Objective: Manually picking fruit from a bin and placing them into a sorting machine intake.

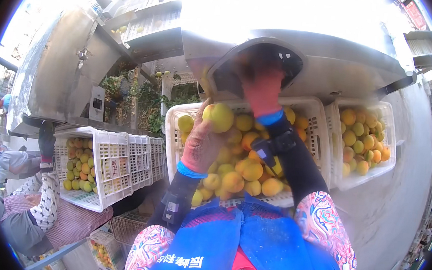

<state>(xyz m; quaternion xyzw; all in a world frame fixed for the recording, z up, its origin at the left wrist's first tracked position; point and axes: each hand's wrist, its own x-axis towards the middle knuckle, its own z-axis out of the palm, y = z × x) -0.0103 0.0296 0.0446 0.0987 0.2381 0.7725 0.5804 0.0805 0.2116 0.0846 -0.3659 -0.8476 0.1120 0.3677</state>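
My left hand point(201, 145), in a pinkish knit glove, is closed round a yellow-green peach point(219, 117) above the near crate. Reaching up into a dark, rounded opening point(231, 65) in a metal housing is my right hand point(262, 92), gloved in reddish pink. Its fingers are lost in shadow and blur, so what they hold, if anything, is hidden. Below both hands stands a white plastic crate point(322, 143), full of yellow and orange peaches point(246, 170). Dark sleeves with strapped-on devices cover both my forearms.
A second white crate point(333, 139) of peaches stands at the right. On the left, another person point(50, 213) in a checked garment is beside a tilted white crate point(117, 163) holding peaches. A large metal panel point(54, 66) rises at the far left, with green plants point(138, 96) beyond.
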